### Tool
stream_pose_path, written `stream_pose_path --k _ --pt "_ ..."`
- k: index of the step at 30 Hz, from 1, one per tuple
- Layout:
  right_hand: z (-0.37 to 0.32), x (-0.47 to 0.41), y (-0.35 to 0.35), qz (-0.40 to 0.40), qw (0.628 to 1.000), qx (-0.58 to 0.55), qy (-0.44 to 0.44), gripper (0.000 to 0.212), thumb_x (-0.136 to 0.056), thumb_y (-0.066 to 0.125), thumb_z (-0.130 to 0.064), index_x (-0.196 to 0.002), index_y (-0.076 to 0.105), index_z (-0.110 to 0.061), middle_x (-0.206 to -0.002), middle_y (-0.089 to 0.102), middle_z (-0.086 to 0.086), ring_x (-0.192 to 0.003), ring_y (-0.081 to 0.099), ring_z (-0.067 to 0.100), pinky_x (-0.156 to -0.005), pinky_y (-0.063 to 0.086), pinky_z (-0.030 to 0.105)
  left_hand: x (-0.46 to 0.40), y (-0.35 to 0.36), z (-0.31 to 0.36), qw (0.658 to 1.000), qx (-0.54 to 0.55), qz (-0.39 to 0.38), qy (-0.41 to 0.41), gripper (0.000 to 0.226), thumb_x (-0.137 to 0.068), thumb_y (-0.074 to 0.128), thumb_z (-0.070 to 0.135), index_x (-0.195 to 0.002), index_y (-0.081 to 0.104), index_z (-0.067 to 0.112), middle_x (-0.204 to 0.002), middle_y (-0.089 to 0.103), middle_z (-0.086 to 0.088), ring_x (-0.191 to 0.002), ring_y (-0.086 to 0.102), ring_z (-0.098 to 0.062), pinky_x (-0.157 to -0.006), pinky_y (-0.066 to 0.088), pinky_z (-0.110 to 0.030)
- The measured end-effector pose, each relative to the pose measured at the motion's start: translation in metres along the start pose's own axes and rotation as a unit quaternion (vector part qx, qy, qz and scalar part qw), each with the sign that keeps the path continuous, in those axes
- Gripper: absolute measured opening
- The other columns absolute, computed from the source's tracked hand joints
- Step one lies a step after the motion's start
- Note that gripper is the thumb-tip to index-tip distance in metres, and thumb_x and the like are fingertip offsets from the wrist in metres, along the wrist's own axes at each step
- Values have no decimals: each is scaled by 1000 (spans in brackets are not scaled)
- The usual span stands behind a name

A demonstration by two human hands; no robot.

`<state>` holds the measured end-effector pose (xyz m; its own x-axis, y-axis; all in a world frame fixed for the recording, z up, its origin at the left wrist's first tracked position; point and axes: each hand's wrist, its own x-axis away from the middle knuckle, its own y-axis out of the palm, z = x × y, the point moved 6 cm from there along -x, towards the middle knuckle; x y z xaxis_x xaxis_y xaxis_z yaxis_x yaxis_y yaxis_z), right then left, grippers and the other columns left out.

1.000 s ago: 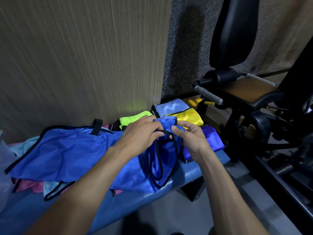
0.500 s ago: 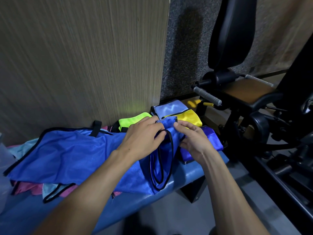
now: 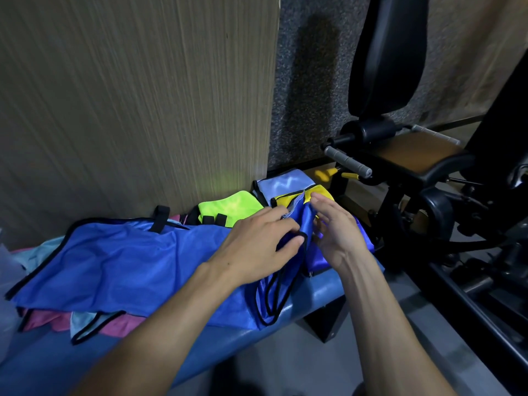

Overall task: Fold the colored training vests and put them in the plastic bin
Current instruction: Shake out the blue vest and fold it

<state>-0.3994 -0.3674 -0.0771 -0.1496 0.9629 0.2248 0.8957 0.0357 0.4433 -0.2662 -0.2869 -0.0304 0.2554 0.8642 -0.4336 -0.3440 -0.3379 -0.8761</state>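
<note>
A royal-blue vest (image 3: 120, 264) with black trim lies spread over the blue padded bench (image 3: 328, 292). Its shoulder end is bunched upright between my hands. My left hand (image 3: 257, 247) pinches that bunched end, thumb on the black trim. My right hand (image 3: 334, 232) touches the fabric's right side with fairly straight fingers. Folded vests sit behind my hands: a neon-green vest (image 3: 228, 204), a pale-blue vest (image 3: 283, 182), a yellow vest (image 3: 321, 194) and a dark-blue vest (image 3: 363, 235). A pink vest (image 3: 43, 318) and a light-blue vest (image 3: 83, 318) lie under the spread one. I see no plastic bin.
A wood-grain panel (image 3: 128, 95) stands right behind the bench. A black gym machine (image 3: 400, 155) with a padded seat and grey handle crowds the right side. Something translucent (image 3: 5, 267) shows at the left edge. Grey floor lies below the bench.
My right hand has let go of its pinch on the trim and opened against the fabric. The bunched end has risen slightly, and my left hand has kept its hold.
</note>
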Motion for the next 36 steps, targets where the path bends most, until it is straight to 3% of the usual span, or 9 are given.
stream_pose_path --k 3,7,11,18,21,26,31,33,36 --pt "-5 3 0 -10 1000 0 -13 30 -90 72 -8 -120 71 -13 -81 75 -6 -67 65 7 -65 49 23 -1 -1 4 999 46 0 -18 31 -107 39 38 -102 66 24 -87 47 8 -83 49 -12 -72 47 -39" --pt "-10 5 1 -7 998 41 -54 36 -86 62 14 -114 66 -8 -74 67 8 -52 61 10 -48 48 21 -5 3 8 998 45 27 -20 22 -102 50 27 -108 70 22 -98 57 5 -81 58 -20 -73 52 -41" --pt "-15 -2 -10 57 955 248 -154 43 -83 56 15 -103 69 -21 -101 68 1 -50 47 6 -49 42 24 -11 22 17 999 34 6 -25 26 -96 54 8 -114 69 17 -110 59 0 -85 63 -30 -71 54 -47" --pt "-13 -6 -41 95 877 453 -125 49 -86 63 -4 -133 60 -14 -128 62 7 -111 62 25 -93 54 41 -12 36 13 996 56 10 -68 31 -97 53 9 -122 69 17 -132 57 7 -103 65 -24 -87 54 -43" --pt "-16 -8 -58 125 850 503 -99 48 -86 74 -33 -124 57 -11 -112 62 7 -106 62 28 -90 54 41 -10 35 14 994 69 16 -80 31 -99 53 12 -124 69 18 -134 56 9 -100 64 -18 -89 53 -36" --pt "-1 -14 -60 109 840 530 -32 62 -82 65 -71 -79 48 -12 -74 64 6 -73 70 31 -71 59 41 -9 37 16 993 81 30 -79 27 -99 55 14 -122 65 24 -124 57 13 -83 58 -14 -78 54 -35" --pt "2 -16 -54 111 831 543 -37 58 -89 62 -63 -62 46 -14 -59 62 5 -68 70 34 -74 58 45 -3 37 15 985 95 41 -139 52 -99 59 19 -145 39 32 -89 55 5 -81 58 -26 -70 51 -43" --pt "5 -20 -56 115 849 514 -47 52 -88 66 -56 -58 49 -16 -55 60 3 -68 68 34 -74 60 49 -2 37 12 981 102 61 -153 46 -98 64 26 -141 49 29 -83 55 9 -81 59 -23 -69 50 -37" --pt "1 -21 -55 118 854 499 -90 47 -93 65 -40 -56 49 -17 -53 51 -2 -71 61 31 -70 56 42 -1 35 8 976 105 100 -164 19 -96 67 37 -113 70 29 -82 59 15 -77 58 -13 -66 49 -33"
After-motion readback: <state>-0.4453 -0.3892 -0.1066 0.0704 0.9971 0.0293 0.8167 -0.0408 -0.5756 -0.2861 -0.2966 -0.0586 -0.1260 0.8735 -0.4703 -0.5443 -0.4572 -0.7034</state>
